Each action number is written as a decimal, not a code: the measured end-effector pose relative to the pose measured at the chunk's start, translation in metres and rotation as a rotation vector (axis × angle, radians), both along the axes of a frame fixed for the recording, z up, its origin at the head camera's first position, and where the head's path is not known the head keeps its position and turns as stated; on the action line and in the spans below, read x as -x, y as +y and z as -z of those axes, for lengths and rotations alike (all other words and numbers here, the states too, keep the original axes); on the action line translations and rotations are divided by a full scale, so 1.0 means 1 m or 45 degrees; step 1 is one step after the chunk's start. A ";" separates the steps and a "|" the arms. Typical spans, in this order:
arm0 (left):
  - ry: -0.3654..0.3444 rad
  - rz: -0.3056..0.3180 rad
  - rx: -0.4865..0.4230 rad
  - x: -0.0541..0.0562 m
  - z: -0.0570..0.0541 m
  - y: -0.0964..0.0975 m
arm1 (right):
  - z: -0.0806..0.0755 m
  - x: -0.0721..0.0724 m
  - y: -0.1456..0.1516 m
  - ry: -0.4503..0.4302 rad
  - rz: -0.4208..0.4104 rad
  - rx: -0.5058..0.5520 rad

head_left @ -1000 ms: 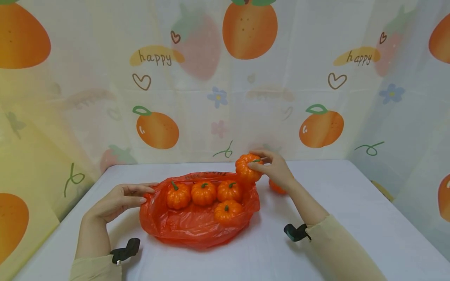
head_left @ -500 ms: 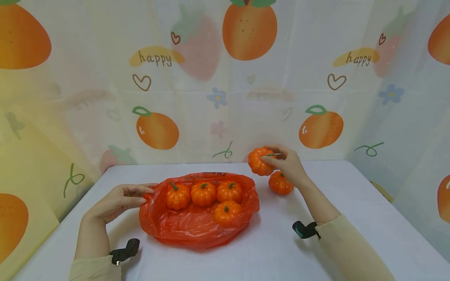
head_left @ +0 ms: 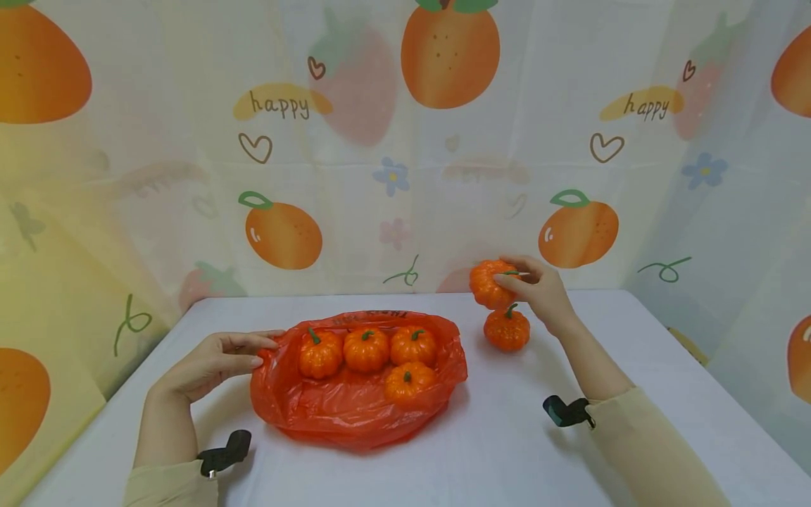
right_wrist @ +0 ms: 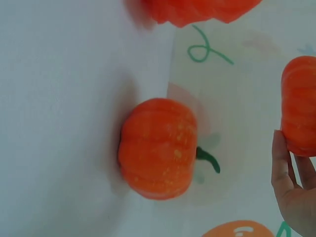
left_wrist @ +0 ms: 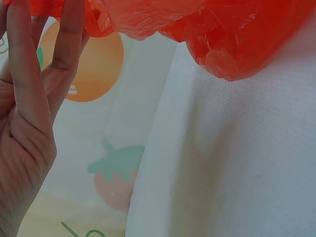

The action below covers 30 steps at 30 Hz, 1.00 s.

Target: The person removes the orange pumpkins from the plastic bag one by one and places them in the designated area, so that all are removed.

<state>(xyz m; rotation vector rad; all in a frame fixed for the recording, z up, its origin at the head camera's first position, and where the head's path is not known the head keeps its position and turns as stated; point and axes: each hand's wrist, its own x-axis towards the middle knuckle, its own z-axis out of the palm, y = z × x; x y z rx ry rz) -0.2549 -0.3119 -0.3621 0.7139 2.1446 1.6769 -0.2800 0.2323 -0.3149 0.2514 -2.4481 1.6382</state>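
My right hand (head_left: 540, 292) grips a small orange pumpkin (head_left: 490, 283) with a green stem, held up over the back right of the table. Just below it a second pumpkin (head_left: 507, 329) rests on the cloth; it also shows in the right wrist view, where the held pumpkin (right_wrist: 300, 106) is at the right edge. A red plastic bag (head_left: 342, 415) lies with its mouth spread wide, several pumpkins (head_left: 367, 350) inside. On the left, my left hand (head_left: 215, 362) pinches the bag's rim between thumb and fingers. In the left wrist view its fingers (left_wrist: 66, 44) reach up to the red plastic.
A white cloth covers the table (head_left: 443, 465). Behind and beside it hangs a printed curtain (head_left: 405, 211) with fruit pictures, right at the table's back edge. Each wrist carries a black camera mount (head_left: 226, 453).
My right hand has carried its pumpkin from over the bag's right rim rightward and slightly up, uncovering the pumpkin on the table. The left hand and the bag stay in place.
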 end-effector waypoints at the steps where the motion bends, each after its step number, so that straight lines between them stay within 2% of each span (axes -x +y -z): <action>1: -0.001 0.000 -0.003 0.000 0.000 0.000 | 0.001 0.000 0.002 0.006 0.005 0.000; 10: 0.000 -0.001 -0.019 0.000 -0.001 0.000 | 0.005 0.002 0.021 0.042 0.057 0.016; 17: 0.006 0.000 -0.022 0.001 0.001 -0.001 | 0.008 -0.001 0.034 -0.015 0.087 0.051; 30: -0.009 0.009 -0.020 0.000 -0.001 0.001 | 0.031 0.004 0.064 -0.091 0.199 0.075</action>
